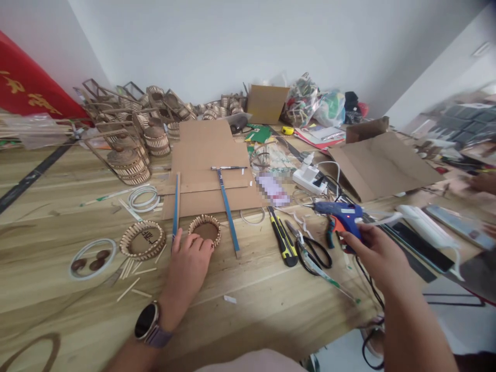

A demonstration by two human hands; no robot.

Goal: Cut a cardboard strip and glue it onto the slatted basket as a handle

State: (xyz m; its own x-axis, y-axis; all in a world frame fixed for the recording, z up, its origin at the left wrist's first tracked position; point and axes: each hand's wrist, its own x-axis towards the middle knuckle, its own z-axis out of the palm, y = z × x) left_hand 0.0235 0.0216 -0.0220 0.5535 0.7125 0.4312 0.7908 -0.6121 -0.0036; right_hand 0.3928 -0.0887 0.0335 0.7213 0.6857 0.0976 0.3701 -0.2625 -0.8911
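Small basket (207, 232) at left fingers (192, 243), between blue strips (228, 211), near cardboard (201, 150).

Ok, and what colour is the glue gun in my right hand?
The glue gun is mostly blue, with some orange; it shows best in the head view.

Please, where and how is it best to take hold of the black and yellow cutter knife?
Best, I think, is to grip the cutter knife around its wide near end, coming from above and from the person's side. It lies flat, with that end toward the person and the narrow end pointing away. The scissors lie close on its right.
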